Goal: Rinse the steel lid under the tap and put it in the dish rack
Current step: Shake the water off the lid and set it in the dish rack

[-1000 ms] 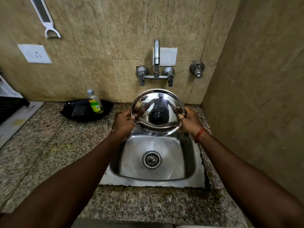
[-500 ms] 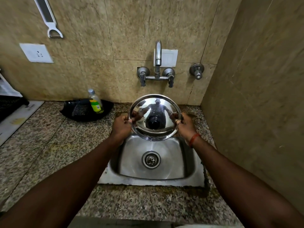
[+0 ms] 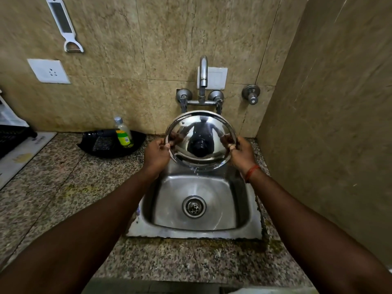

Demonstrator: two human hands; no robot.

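Observation:
The round steel lid is held tilted upright over the back of the steel sink, its shiny face toward me with a dark knob at its middle. My left hand grips its left rim and my right hand grips its right rim. The tap stands on the wall just above the lid; no stream shows, only a few drops falling from the lid's lower edge. A black rack shows partly at the far left edge.
A black tray with a small bottle sits on the granite counter left of the sink. A peeler hangs on the wall. A tiled wall closes the right side.
The lid, held by both hands throughout, dipped toward the sink half a second ago and now sits slightly higher and more upright. Drops now fall from its lower edge.

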